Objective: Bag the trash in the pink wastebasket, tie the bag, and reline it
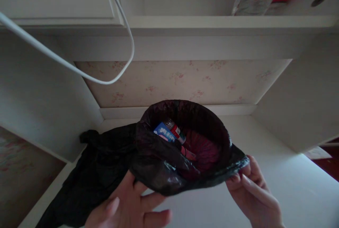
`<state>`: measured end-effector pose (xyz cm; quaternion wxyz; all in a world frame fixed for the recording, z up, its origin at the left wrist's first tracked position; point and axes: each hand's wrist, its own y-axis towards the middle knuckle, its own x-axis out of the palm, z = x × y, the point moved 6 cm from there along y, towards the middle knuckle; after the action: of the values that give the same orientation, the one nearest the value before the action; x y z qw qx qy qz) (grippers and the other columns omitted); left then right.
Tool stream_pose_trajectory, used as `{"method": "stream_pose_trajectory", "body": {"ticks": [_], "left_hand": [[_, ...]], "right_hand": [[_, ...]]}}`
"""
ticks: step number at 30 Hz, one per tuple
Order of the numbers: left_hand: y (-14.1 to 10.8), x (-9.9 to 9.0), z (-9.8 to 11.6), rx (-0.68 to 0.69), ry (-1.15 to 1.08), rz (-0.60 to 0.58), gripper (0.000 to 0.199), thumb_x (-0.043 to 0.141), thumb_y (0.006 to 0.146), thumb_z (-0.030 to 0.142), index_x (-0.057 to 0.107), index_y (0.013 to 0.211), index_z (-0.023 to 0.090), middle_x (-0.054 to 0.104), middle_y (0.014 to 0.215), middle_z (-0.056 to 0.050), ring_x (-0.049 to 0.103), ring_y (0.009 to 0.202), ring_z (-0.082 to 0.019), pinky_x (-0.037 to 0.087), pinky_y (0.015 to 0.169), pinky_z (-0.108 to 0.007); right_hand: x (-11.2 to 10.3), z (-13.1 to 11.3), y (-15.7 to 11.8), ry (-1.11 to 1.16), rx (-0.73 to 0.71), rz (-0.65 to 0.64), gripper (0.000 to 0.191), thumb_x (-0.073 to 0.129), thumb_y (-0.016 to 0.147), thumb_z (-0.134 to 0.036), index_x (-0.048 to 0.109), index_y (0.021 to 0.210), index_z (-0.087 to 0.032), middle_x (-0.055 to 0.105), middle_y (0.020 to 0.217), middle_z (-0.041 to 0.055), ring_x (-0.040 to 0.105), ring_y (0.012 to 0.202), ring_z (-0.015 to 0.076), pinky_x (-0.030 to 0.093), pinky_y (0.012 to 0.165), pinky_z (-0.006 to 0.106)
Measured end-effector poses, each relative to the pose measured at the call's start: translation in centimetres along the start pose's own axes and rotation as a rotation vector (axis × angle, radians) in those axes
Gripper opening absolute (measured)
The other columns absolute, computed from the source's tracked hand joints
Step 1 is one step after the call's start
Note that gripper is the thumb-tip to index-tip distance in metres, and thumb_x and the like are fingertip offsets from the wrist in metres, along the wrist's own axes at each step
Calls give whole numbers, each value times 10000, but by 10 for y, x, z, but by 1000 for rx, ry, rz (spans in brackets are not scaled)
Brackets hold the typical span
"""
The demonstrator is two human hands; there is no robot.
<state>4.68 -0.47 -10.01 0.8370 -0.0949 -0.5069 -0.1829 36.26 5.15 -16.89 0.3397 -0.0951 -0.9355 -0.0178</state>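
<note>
A black plastic bag (159,175) stands in the middle with its mouth spread wide in a round shape. Inside lie a blue box with white characters (165,132), a small red-labelled container with a clear top (176,129) and a pinkish item (188,153), partly hidden by the bag. My right hand (255,192) pinches the bag's rim at the right, drawing it into a point. At the near left, my left hand (132,203) has its fingers spread, palm up, against or just below the bag's outer side; whether they touch it everywhere is unclear.
Black fabric (106,164) lies left of the bag on the white surface (265,139). A white cable (92,79) hangs in a loop at upper left. Above is a shelf (212,22) holding clear-wrapped packages (254,0). White panels enclose both sides.
</note>
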Motion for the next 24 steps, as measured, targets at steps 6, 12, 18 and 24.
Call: {"method": "stream_pose_trajectory", "body": {"ticks": [6,12,18,24], "left_hand": [[5,-21,43,256,240,402,499,749,851,398,673,1344,431,791,1201,-69,799,803,-272,677,769,-456],[27,-20,82,407,516,545,728,831,775,269,583,1456,344,701,708,35,610,498,-124,581,518,-256],[50,-69,93,364,723,584,875,875,757,248,477,1535,263,759,881,14,709,769,-154,599,719,-252],[78,-69,110,294,956,543,847,883,735,293,543,1508,230,721,1373,-88,647,1272,-283,530,1032,-356]], "right_hand": [[39,-44,11,-164,-119,-46,669,838,751,-244,660,1331,-527,633,1486,-54,734,789,211,597,693,396],[77,-82,23,-248,-149,-139,783,897,676,-257,640,1377,-493,545,1578,8,756,862,253,600,591,345],[23,-55,79,-66,20,29,246,830,747,-326,787,988,-297,704,691,-32,607,560,131,524,533,249],[28,-14,103,-202,288,-17,293,793,743,-527,751,808,-244,790,780,32,744,788,277,580,725,386]]}}
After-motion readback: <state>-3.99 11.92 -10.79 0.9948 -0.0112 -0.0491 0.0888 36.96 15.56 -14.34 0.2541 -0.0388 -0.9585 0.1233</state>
